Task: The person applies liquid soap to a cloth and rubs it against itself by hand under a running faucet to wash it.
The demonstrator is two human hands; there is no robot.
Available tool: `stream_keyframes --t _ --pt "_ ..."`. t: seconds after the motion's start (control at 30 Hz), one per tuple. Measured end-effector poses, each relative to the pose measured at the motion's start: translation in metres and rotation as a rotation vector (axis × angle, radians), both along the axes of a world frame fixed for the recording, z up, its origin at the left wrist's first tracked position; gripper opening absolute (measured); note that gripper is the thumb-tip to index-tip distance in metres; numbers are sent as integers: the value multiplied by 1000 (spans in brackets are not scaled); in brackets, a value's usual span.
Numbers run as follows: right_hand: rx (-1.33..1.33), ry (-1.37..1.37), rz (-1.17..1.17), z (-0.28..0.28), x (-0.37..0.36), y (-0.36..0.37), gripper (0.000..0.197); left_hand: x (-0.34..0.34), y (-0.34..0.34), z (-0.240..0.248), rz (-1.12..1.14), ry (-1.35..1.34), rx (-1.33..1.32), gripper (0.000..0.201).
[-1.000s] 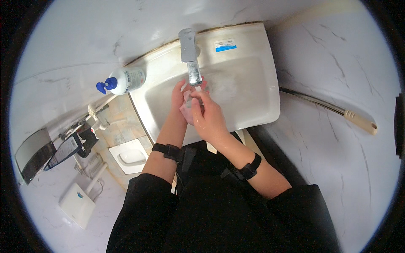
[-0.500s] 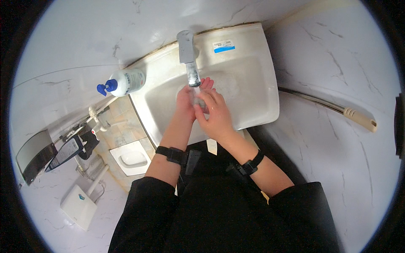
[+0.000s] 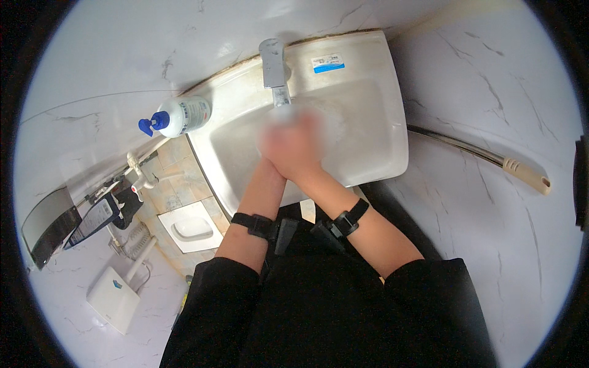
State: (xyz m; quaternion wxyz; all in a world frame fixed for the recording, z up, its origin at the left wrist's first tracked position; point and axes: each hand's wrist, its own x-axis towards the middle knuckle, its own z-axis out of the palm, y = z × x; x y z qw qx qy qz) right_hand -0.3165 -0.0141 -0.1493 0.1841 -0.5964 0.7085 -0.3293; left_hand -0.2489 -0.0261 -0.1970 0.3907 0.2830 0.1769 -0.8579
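Under the chrome tap (image 3: 273, 66), over the basin of a white sink (image 3: 392, 116), my two hands are together. My right hand (image 3: 302, 149) lies across my left hand (image 3: 271, 142), and they touch or overlap. Both are smeared, so the fingers do not show clearly, nor whether anything is between them. The tap's spout ends right at the far side of the hands. A white pump bottle (image 3: 189, 116) with a blue pump stands on the sink's left edge, away from both hands.
A blue and white label (image 3: 328, 63) is stuck on the sink's back ledge. To the right, a metal pole with a beige handle (image 3: 526, 176) leans by the marbled wall. At lower left are a squat toilet (image 3: 189, 230), a wall valve (image 3: 140, 172) and a white cistern (image 3: 114, 300).
My right hand has moved left and closer over my left hand, bringing the forearms nearer together. The fingers, visible before, are now smeared. The view has shifted slightly.
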Motion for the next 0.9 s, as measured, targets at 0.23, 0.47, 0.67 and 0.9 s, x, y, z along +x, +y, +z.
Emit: stream_keyframes --t 0.23,0.47,0.67,0.9 --pt "308 -186 79 -15 -6 -12 31 5 11 5 -31 46 -21 47" --pt "206 -177 59 -55 -8 -17 36 -1 19 7 -11 37 -2 39" --pt "193 -304 80 -33 -13 -24 37 0 23 0 -67 -200 -5 41" --pt "535 -603 -438 -35 -23 -20 27 -14 22 23 -274 -505 -64 37"
